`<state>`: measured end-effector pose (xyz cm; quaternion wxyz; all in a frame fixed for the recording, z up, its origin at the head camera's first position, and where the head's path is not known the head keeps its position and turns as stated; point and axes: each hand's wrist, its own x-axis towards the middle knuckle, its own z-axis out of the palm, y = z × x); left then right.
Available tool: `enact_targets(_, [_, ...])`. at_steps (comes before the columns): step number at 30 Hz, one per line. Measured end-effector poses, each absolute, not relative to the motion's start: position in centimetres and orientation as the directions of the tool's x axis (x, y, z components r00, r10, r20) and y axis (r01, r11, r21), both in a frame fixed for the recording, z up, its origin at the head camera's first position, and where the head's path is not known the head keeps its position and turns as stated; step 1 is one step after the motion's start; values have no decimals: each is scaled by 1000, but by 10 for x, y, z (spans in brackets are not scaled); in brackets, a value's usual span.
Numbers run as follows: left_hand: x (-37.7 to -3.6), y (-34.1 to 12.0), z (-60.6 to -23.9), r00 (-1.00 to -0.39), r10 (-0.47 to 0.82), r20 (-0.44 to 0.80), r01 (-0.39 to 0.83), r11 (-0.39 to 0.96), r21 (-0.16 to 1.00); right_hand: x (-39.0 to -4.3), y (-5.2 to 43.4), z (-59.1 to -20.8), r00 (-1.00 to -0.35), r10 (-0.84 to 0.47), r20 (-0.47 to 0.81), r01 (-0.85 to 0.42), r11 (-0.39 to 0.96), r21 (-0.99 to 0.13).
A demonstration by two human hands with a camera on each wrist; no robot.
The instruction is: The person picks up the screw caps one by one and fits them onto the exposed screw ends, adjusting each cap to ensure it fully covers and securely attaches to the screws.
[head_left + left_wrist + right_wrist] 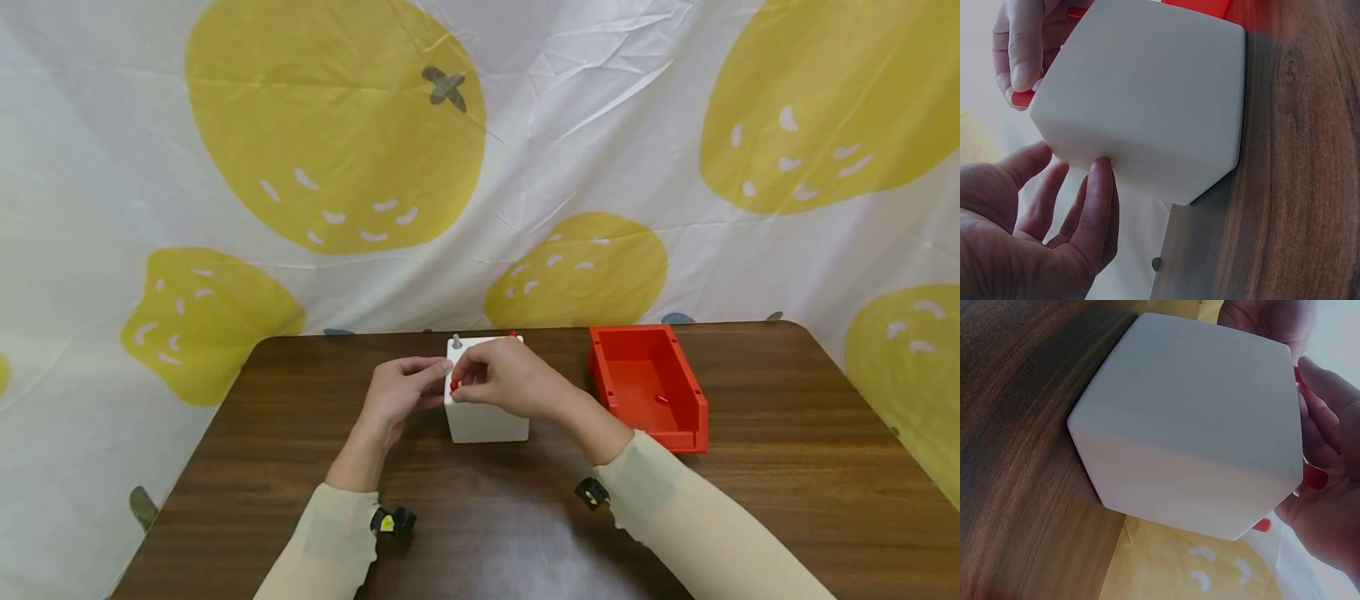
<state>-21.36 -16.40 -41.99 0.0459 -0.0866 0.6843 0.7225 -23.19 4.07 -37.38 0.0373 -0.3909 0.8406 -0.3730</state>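
Mid-frame, just below centre, white box point(487, 423) stands upright on brown surface point(300, 450). Right hand point(517, 375) leans over it, thumb and index fingers pinched narrow on a red peg point(454, 386) at the top's near-left corner. Left hand point(397, 392) sits to the left, fingers fairly straight and touching the box's side, apparently bracing. Grey peg point(457, 341) at top's far-left corner, far-right red peg point(513, 334) opposite; near-right red peg point(1315, 476) shows in the right wrist view.

Step looks like working that near-left peg; fitting or removing, can't tell. Peg's lower end hidden. If fitting, next move calls for straight, even pressure or a small twist, box held steady. Right of frame, red bin point(671, 441) holds a small red piece point(661, 399), probably for later.
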Motion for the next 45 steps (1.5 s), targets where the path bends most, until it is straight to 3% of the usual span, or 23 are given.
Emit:
enact_targets(18, [-215, -167, -421, -980, -63, -187, -185, -25, 982, -232, 39, -375, -683, -674, 281, -671, 429, -604])
enact_targets(37, [-215, -167, -419, -973, -93, -209, -210, 1, 978, -229, 78, -355, -754, -585, 299, -626, 505, -594])
enact_targets(45, [-215, -168, -420, -974, -94, -207, -208, -5, 978, -228, 101, -349, -788, -561, 254, -571, 512, -641])
